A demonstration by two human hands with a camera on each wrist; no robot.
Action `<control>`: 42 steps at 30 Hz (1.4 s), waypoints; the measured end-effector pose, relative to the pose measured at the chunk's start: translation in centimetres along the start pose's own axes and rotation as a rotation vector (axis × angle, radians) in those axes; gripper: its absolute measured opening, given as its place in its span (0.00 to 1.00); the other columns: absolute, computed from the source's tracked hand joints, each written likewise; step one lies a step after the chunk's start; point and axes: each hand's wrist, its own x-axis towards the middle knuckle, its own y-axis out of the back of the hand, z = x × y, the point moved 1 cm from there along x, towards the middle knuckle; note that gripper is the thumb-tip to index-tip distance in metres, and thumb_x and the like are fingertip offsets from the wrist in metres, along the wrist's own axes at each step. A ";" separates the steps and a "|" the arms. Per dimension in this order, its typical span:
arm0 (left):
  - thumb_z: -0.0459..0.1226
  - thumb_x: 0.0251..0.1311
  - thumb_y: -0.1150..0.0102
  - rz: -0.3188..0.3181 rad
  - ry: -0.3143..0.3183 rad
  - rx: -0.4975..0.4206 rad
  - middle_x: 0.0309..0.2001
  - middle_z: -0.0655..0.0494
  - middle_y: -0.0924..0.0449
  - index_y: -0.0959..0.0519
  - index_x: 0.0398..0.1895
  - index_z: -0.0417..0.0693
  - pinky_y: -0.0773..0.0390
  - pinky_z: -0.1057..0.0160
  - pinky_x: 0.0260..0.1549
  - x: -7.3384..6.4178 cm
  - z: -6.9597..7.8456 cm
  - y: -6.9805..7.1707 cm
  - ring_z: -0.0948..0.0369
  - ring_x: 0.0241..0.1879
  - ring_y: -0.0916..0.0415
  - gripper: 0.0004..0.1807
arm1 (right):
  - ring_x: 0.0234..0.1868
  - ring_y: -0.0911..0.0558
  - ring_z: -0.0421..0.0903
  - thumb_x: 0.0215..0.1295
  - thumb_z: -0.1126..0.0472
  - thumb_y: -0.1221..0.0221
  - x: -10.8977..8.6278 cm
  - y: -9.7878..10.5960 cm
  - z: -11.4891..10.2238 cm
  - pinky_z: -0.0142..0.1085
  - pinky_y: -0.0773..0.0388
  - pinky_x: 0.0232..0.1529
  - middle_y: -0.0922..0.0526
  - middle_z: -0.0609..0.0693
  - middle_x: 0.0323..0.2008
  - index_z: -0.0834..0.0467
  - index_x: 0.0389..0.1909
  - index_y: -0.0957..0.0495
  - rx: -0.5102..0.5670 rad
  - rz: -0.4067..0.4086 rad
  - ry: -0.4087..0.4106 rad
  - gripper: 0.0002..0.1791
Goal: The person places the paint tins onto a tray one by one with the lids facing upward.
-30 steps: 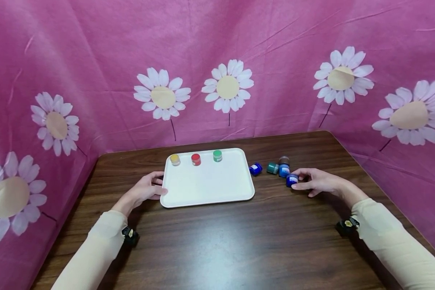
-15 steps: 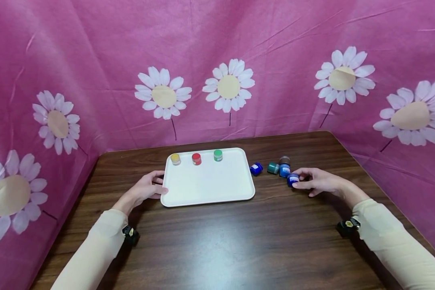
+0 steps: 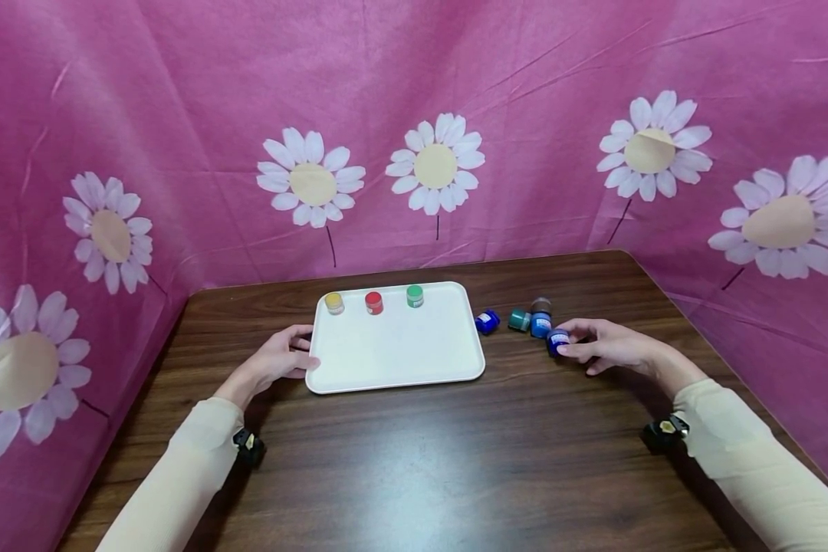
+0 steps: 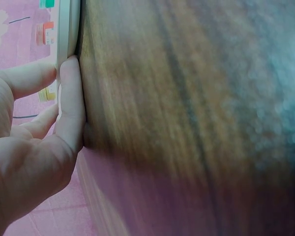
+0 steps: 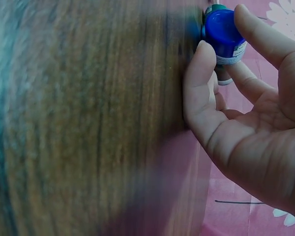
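Observation:
A white tray point(image 3: 393, 349) lies on the table, and my left hand point(image 3: 276, 359) grips its left edge between thumb and fingers. Yellow point(image 3: 334, 303), red point(image 3: 374, 303) and green point(image 3: 415, 296) paint jars stand along the tray's far side. To the right of the tray, my right hand point(image 3: 609, 346) pinches a dark blue paint jar point(image 3: 557, 342). In the right wrist view, the thumb touches this blue jar point(image 5: 225, 32) and other fingers lie around it. Beyond it are a lighter blue jar point(image 3: 541, 325) and a brown jar point(image 3: 540, 305), partly hidden.
A teal jar point(image 3: 520, 320) lies on its side beside the lighter blue one. Another dark blue jar point(image 3: 487, 321) lies tipped close to the tray's right edge. Pink flowered cloth point(image 3: 524, 153) hangs behind the wooden table point(image 3: 421, 460).
The dark blue jar in my right hand has shifted very slightly right and tilted, and the thumb has moved a little up on it. My left hand and the tray look unchanged.

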 end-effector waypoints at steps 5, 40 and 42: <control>0.28 0.61 0.34 0.008 0.000 -0.003 0.57 0.36 0.33 0.44 0.77 0.37 0.15 0.57 0.43 0.0 0.0 0.1 0.55 0.44 0.22 0.43 | 0.40 0.20 0.51 0.71 0.59 0.37 0.0 0.2 -0.7 0.46 0.15 0.40 0.28 0.59 0.47 0.65 0.69 0.37 0.082 0.021 0.028 0.32; 0.27 0.62 0.35 0.005 -0.003 -0.018 0.57 0.36 0.34 0.45 0.77 0.36 0.15 0.57 0.41 -0.2 -0.1 -0.3 0.55 0.43 0.23 0.42 | 0.52 0.17 0.58 0.76 0.73 0.51 2.2 -1.0 -3.6 0.59 0.25 0.59 0.22 0.62 0.57 0.56 0.67 0.33 0.491 -0.222 0.318 0.22; 0.27 0.62 0.35 0.005 -0.007 -0.018 0.57 0.36 0.34 0.45 0.77 0.36 0.15 0.57 0.41 -0.2 0.0 -0.3 0.54 0.43 0.23 0.42 | 0.52 0.17 0.57 0.77 0.72 0.51 2.4 -1.1 -3.8 0.58 0.25 0.59 0.21 0.60 0.56 0.55 0.67 0.33 0.518 -0.246 0.327 0.22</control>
